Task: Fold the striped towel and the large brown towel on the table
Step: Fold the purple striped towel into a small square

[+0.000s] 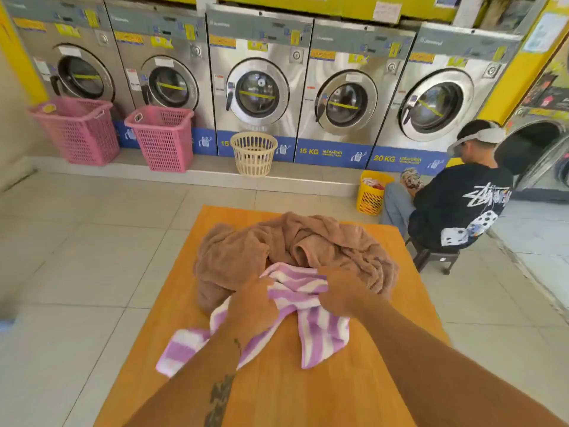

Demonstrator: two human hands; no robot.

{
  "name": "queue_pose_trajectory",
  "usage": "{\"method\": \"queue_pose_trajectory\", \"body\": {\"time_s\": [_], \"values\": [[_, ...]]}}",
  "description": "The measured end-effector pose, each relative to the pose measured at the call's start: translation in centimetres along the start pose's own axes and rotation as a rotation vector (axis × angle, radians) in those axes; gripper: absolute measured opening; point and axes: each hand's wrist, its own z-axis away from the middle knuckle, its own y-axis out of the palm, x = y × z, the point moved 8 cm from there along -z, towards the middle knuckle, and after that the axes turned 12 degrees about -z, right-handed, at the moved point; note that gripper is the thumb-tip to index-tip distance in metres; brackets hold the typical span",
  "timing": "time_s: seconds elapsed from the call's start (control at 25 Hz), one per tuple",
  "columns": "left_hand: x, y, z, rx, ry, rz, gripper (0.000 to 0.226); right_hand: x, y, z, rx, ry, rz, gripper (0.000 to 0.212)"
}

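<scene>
A purple-and-white striped towel (317, 331) lies crumpled on the orange wooden table (308, 392), its ends trailing toward the near left and near right. My left hand (251, 306) grips a bunched part of it on the left. My right hand (341, 291) grips the towel's upper edge on the right. Behind it sits the large brown towel (277, 248), heaped in loose folds across the far half of the table; the striped towel partly overlaps its near edge.
A person (455, 204) sits on a stool just past the table's far right corner, beside a yellow basket (371, 195). Two pink hampers (160, 138) and a cream basket (254, 152) stand by the row of washing machines (258, 87). Tiled floor surrounds the table.
</scene>
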Motion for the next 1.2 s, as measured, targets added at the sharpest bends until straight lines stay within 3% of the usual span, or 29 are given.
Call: {"method": "queue_pose_trajectory", "body": {"time_s": [0.16,0.36,0.44,0.56,0.68,0.8,0.92,1.04,1.2], "values": [[1.4,5.8,2.9,0.093,0.046,-0.178,0.054,-2.5,6.2,1.6,0.077,0.081,0.107,0.072],[0.7,6.3,4.1,-0.008,0.072,-0.224,0.055,-3.1,7.5,4.6,0.002,0.102,0.289,0.06],[0.0,5.9,4.3,-0.072,0.168,-0.252,0.051,-4.0,7.7,5.6,0.097,0.136,0.243,0.051],[-1.8,4.2,5.4,-0.151,0.197,-0.318,0.048,-5.3,8.6,8.0,0.316,0.141,-0.01,0.052],[-2.9,4.7,8.4,-0.139,0.057,-0.362,0.04,-6.1,9.5,11.4,0.491,0.102,-0.299,0.046],[-3.4,5.3,12.5,-0.183,-0.177,-0.249,0.041,-8.5,7.4,11.5,0.293,0.1,-0.474,0.034],[-3.7,7.6,17.9,-0.16,-0.35,-0.18,0.034,-10.4,8.5,12.7,0.333,0.128,-0.386,0.039],[-4.6,9.9,21.6,0.015,-0.472,-0.053,0.045,-8.9,11.4,15.3,0.407,0.144,-0.62,0.058],[-4.7,8.7,23.5,0.002,-0.57,0.031,0.061,-6.9,8.7,15.4,0.131,0.065,-0.774,0.049]]}}
